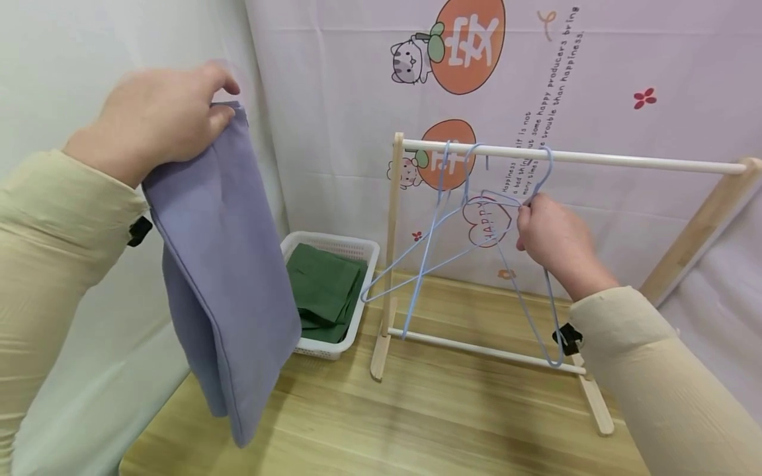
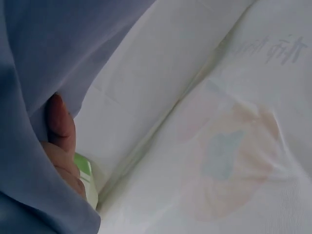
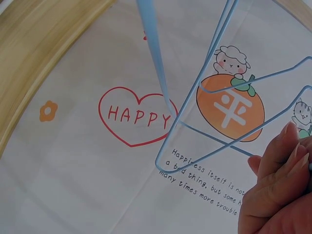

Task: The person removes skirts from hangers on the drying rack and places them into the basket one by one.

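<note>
In the head view my left hand [image 1: 169, 116] pinches the top edge of a folded lavender-grey cloth [image 1: 238, 244] with a stitched seam, which hangs down at the left. The left wrist view shows this cloth [image 2: 44, 63] with fingers [image 2: 61, 124] against its folds. At the rack, my right hand [image 1: 559, 238] grips a light blue wire hanger [image 1: 551, 162] just below its hook, which is at the top rail. More blue hangers [image 1: 421, 271] dangle to the left of it. In the right wrist view, curled fingers [image 3: 275, 190] are beside the crossing blue wires [image 3: 222, 148].
A wooden rack with a white top rail [image 1: 619, 160] stands on the wood-grain table [image 1: 452, 410]. Left of it sits a white basket [image 1: 369, 264] holding folded green cloth [image 1: 324, 274]. Behind hangs a printed pale curtain [image 1: 339, 86].
</note>
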`<state>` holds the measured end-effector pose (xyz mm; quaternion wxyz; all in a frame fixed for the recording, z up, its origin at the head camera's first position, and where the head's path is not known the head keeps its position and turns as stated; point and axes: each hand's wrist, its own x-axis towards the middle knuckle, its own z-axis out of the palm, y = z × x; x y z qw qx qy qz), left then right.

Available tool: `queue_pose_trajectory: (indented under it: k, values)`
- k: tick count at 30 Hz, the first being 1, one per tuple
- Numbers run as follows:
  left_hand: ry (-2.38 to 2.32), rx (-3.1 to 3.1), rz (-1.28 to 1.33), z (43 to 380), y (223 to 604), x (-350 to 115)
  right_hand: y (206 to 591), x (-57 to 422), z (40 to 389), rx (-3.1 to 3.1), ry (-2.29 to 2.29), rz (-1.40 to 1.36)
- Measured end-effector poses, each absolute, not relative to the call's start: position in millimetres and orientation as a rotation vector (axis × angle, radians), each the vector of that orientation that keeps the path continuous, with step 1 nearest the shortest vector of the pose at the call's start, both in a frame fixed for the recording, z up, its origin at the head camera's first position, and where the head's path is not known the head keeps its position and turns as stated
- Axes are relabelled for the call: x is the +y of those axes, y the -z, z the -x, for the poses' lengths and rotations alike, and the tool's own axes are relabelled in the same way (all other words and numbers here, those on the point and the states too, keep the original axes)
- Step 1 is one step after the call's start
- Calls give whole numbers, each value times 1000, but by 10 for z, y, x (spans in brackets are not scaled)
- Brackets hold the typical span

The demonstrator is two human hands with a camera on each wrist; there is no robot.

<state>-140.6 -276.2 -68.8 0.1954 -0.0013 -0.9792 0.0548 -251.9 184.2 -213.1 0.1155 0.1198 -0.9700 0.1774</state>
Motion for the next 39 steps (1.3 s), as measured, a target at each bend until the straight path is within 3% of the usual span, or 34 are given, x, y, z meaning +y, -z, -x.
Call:
queue_pose_trajectory:
  k: [14, 25, 39]
  values:
    - [-255, -2843, 148, 1405, 632, -2788, 2129, 1847, 2528, -2837, -518, -350]
    - [-196, -2834, 45, 1435, 577, -2788, 2116, 1845, 2513, -2851, -506, -347]
    - [224, -2854, -80, 1520, 540, -2718, 2126, 1849, 2525, -2847, -518, -342]
